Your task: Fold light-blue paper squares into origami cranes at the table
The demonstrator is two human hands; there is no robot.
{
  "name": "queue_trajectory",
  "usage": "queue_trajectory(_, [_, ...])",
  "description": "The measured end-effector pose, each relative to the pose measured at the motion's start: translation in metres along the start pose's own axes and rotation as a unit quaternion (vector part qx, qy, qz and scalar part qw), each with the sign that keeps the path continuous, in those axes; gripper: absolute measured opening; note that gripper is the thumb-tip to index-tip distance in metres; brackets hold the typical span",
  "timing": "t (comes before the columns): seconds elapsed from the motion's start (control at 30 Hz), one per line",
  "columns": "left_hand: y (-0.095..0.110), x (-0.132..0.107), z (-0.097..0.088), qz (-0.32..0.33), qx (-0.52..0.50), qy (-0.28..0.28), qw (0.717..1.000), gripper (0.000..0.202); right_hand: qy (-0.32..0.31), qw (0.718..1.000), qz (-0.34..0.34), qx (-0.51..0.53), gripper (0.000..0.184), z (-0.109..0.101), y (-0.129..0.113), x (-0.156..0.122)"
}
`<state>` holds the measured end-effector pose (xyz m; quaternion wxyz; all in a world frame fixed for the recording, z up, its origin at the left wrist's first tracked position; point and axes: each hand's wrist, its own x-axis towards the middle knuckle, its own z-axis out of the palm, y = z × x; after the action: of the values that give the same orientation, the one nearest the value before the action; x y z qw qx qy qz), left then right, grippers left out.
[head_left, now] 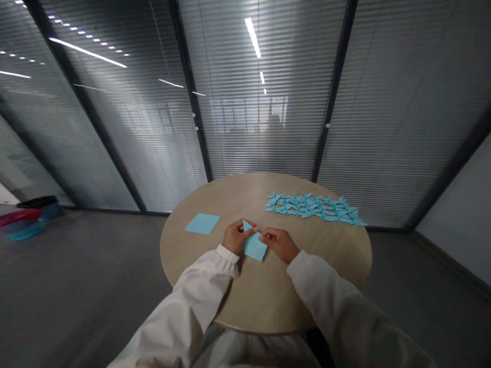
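Note:
Between my hands is a partly folded piece of light blue origami paper (254,248), tilted above the near middle of the table. My left hand (235,236) pinches its upper left part, with the thumb lying across the front. At the upper right edge, my right hand (281,242) has thumb and fingertips closed on the paper. A pointed corner sticks up beside the left fingers. To the left, a flat light blue sheet (202,224) lies on the table. Several folded blue paper cranes (312,205) stand in rows at the back right.
The round wooden table (268,306) stands close to a glass partition with blinds (264,143). On the floor at far left are a red and blue basket (21,225) and a dark-rimmed bin (42,206).

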<state>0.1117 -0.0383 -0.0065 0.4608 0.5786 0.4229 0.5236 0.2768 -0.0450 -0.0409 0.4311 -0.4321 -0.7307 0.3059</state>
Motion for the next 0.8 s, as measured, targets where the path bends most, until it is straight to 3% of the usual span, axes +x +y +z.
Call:
queue_trajectory(0.27, [0.006, -0.003, 0.002, -0.04, -0.038, 0.011, 0.998, 0.036, -0.002, 1.0, 0.007, 0.001, 0.02, -0.004, -0.007, -0.001])
queue_trajectory(0.53, [0.002, 0.001, -0.005, 0.009, -0.066, 0.002, 0.998, 0.036, -0.016, 1.0, -0.005, 0.011, 0.022, -0.004, -0.011, -0.002])
queue_trajectory(0.8, [-0.01, 0.006, -0.007, -0.002, -0.035, 0.021, 0.999, 0.046, -0.025, 1.0, 0.0, -0.011, 0.022, -0.003, -0.004, 0.0])
